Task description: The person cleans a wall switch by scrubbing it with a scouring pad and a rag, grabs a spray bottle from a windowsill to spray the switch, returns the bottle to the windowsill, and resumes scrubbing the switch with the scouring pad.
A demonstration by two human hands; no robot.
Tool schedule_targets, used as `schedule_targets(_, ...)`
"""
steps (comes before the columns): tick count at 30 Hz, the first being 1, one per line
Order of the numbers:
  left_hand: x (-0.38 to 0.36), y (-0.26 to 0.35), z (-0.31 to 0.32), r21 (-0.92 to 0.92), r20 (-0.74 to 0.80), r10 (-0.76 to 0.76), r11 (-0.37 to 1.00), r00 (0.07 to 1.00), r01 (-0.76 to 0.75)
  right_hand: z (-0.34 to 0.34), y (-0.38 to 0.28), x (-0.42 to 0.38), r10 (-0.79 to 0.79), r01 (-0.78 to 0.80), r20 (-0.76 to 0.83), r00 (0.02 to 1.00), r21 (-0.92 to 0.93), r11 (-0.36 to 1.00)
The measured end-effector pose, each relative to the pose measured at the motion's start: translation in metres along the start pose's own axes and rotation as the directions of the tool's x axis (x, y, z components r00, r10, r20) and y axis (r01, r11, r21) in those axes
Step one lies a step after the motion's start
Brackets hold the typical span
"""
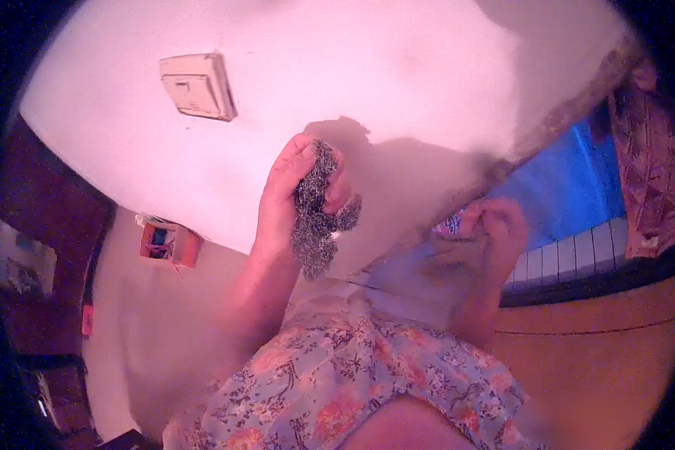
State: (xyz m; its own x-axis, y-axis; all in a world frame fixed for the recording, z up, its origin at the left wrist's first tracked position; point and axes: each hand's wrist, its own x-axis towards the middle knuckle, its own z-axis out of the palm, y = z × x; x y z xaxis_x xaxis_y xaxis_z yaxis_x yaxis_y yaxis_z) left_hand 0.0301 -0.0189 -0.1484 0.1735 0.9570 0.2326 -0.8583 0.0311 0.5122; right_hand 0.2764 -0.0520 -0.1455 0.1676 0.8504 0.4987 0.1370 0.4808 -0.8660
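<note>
Near the middle of the view, my left hand is closed around a dark grey, speckled, fibrous clump that looks like steel wool or fuzzy yarn. Part of it hangs below the fingers, and a smaller lobe sticks out to the right. To the right, my right hand is bent, with its fingers pinched at a small item with a white, blue and red label. Below that label is a hazy, bluish, see-through area, perhaps plastic wrapping; its outline is blurred.
A white wall carrying a cream switch box fills the top. At left, a small open box with bits inside stands near dark furniture. On the right are a blue lit surface, a patterned cloth and a wooden surface.
</note>
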Motion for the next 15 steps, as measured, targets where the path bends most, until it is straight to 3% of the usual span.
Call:
schedule_targets(3, 0.0, -0.005, 0.002, 0.016, 0.049, -0.039, 0.999, 0.998, 0.038, 0.008, -0.005, -0.008, 0.077, -0.076, -0.014, 0.997, 0.072, 0.995)
schedule_targets(5, -0.005, -0.01, 0.001, -0.016, -0.008, -0.051, 0.999, 0.999, 0.051, 0.009, -0.001, -0.017, 0.117, -0.113, -0.038, 0.992, 0.099, 0.989)
schedule_targets(7, -0.012, -0.017, -0.005, 0.029, -0.026, -0.089, 0.996, 0.996, 0.09, 0.005, 0.008, -0.026, 0.114, -0.119, 0.068, 0.991, 0.081, 0.99)
schedule_targets(9, -0.019, -0.025, -0.008, 0.063, -0.032, -0.144, 0.987, 0.989, 0.146, 0.007, 0.013, -0.036, 0.154, -0.158, 0.07, 0.986, 0.057, 0.986)
schedule_targets(11, -0.027, -0.032, -0.01, 0.362, -0.091, -0.11, 0.922, 0.99, 0.136, 0.015, 0.021, -0.05, 0.219, -0.231, 0.115, 0.969, 0.11, 0.967)
schedule_targets(12, -0.029, -0.035, -0.023, 0.367, -0.033, -0.143, 0.919, 0.989, 0.145, 0.022, 0.026, -0.056, 0.237, -0.258, 0.132, 0.963, 0.181, 0.949)
schedule_targets(13, -0.031, -0.035, -0.031, 0.36, -0.01, -0.196, 0.914, 0.981, 0.186, 0.027, 0.027, -0.061, 0.262, -0.28, 0.151, 0.953, 0.118, 0.953)
schedule_targets(15, -0.034, -0.036, -0.044, 0.45, -0.099, -0.18, 0.869, 0.979, 0.206, 0.04, 0.038, -0.068, 0.303, -0.311, 0.13, 0.944, 0.05, 0.949)
